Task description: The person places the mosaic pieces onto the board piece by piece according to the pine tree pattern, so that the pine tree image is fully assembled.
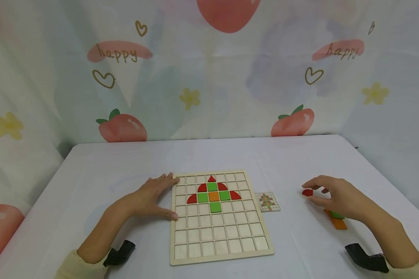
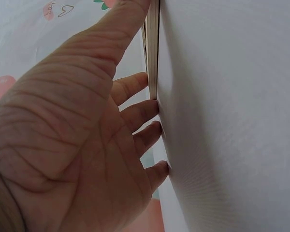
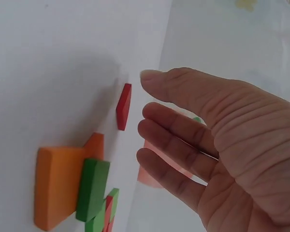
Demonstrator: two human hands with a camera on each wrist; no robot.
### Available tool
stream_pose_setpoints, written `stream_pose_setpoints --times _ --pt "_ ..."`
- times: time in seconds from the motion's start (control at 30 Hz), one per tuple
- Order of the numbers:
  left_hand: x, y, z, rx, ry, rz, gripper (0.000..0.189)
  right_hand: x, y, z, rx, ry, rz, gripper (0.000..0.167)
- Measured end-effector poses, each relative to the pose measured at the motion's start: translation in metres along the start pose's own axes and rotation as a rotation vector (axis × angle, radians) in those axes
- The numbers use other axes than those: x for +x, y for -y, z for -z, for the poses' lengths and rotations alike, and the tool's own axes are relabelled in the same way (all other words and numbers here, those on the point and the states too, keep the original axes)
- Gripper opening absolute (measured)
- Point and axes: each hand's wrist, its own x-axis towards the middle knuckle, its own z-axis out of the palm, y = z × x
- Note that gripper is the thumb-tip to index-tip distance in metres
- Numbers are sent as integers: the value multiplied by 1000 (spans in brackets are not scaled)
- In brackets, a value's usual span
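A wooden grid board lies on the white table, bearing red, green and orange pieces set in its upper squares as a tree shape. My left hand touches the board's left edge with thumb and fingers spread. In the left wrist view the thumb and fingertips meet the board's edge. On the right, my right hand hovers over a red curved piece. The right wrist view shows a gap between its loosely bent fingers and that red piece, which lies flat on the table.
Below the right hand lie loose pieces, among them an orange block and a green block; the hand partly hides them in the head view. A small pattern card with a tree picture sits against the board's right edge. A printed curtain hangs behind the table.
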Motion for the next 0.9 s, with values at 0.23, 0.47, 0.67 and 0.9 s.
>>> stream_pose_setpoints --times 0.23,0.47,0.67,0.9 --pt "0 -4 2 -12 9 15 108 -3 -10 -5 9 7 5 36" --pt "0 -5 3 2 15 24 107 -3 -15 -10 0 -41 52 36" --pt "0 -4 3 3 13 20 107 -2 -17 -12 -6 -62 70 36" --pt "-1 -2 0 -1 9 25 108 0 -11 -17 5 -61 52 33"
